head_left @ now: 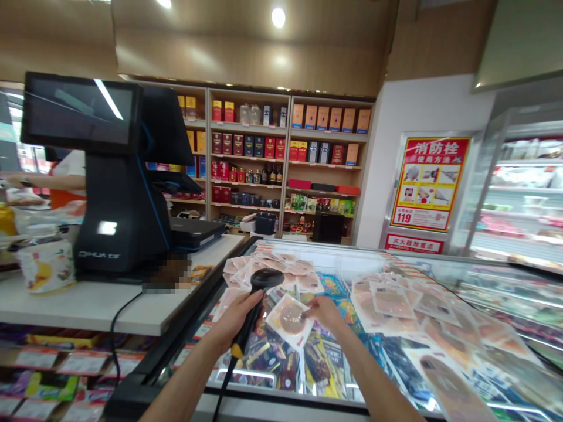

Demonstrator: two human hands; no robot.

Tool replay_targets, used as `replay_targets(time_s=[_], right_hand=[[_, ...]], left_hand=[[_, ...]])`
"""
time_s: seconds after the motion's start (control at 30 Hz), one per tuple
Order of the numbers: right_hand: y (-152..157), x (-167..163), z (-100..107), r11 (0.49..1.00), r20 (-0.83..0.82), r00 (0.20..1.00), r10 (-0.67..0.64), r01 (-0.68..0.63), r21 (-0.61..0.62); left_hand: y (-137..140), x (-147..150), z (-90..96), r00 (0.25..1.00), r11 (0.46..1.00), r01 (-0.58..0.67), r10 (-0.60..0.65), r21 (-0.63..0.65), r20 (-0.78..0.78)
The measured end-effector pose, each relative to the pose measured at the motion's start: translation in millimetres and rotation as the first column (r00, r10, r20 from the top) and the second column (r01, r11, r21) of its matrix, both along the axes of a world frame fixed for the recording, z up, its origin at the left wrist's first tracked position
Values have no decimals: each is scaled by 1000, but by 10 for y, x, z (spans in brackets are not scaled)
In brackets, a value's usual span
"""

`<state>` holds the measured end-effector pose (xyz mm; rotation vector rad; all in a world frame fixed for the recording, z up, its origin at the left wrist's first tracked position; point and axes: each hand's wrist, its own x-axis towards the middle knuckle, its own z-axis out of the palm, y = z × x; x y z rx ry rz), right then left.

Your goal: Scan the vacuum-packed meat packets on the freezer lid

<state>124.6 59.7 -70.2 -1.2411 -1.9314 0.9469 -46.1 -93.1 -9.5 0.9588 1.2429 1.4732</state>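
My left hand (241,319) is wrapped round the handle of a black barcode scanner (253,313) with a yellow end and a trailing cable. The scanner's head points away from me over the freezer. In my right hand (324,313), the fingers pinch the right corner of a clear flat packet (290,319) with a round pinkish-brown slice inside. This packet lies just right of the scanner, above the freezer's glass top. Similar packets (281,266) are heaped behind it, and another spread of packets (396,299) covers the glass on the right.
A chest freezer (153,375) with colourful wrapped goods stands before me. On the left, a white counter (141,313) carries a black checkout terminal (123,193); a person's arm (61,179) shows behind it. Shelves of boxes (248,146) line the back, and a lit display fridge (523,187) stands right.
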Motion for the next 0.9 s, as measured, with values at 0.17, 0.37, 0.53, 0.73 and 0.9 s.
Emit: replay_targets(time_s=[0.17, 0.37, 0.53, 0.73, 0.9], right_hand=[[76, 116, 83, 964, -400, 916, -28, -81, -253], [434, 236, 15, 973, -761, 608, -226, 96, -212], [609, 349, -64, 972, -779, 586, -222, 191, -134], [635, 415, -43, 983, -824, 542, -165, 156, -94], [701, 454, -57, 983, -787, 594, -164, 161, -84]], left_hand=[[-1, 28, 24, 999, 999, 40, -40, 15, 0], [16, 118, 82, 992, 992, 124, -123, 38, -24], [61, 195, 97, 991, 990, 134, -133, 33, -33], [162, 280, 127, 988, 987, 155, -155, 31, 2], [323, 313, 125, 981, 981, 191, -191, 21, 21]])
